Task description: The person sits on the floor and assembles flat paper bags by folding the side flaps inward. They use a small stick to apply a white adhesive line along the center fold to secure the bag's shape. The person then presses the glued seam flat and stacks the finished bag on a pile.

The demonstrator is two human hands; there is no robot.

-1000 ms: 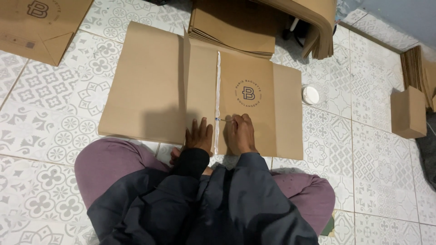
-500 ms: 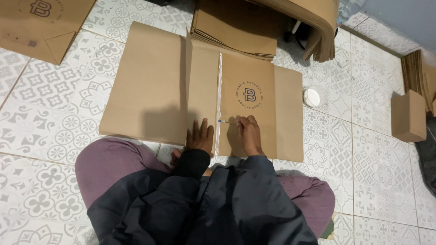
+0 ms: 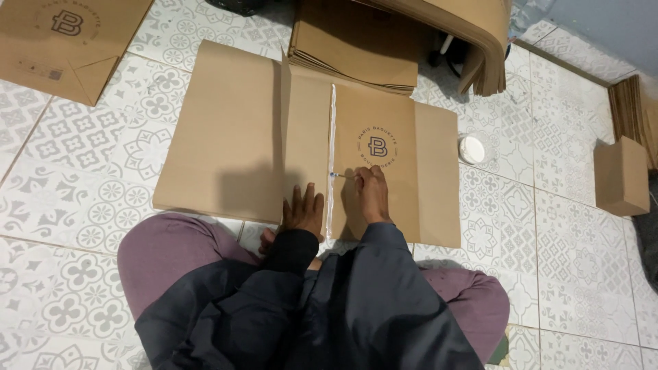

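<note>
A: Brown cardboard sheet (image 3: pixel 233 137), flat on patterned tile floor (image 3: pixel 75 205), right in front of crossed legs. Left hand (image 3: pixel 303 211)?

B: Palm down on sheet, fingers spread, same spot as before.

A: Right hand (image 3: pixel 370 192)?

B: Pinching small brush (image 3: pixel 343 176), tip on white glue line (image 3: pixel 332 137). Moved a bit further up the line since half a second ago.

A: Beyond?

B: White round lid (image 3: pixel 471 148) just off right edge, small box (image 3: pixel 621 175) further right, stack of flat cardboard (image 3: pixel 356 41) behind.
</note>
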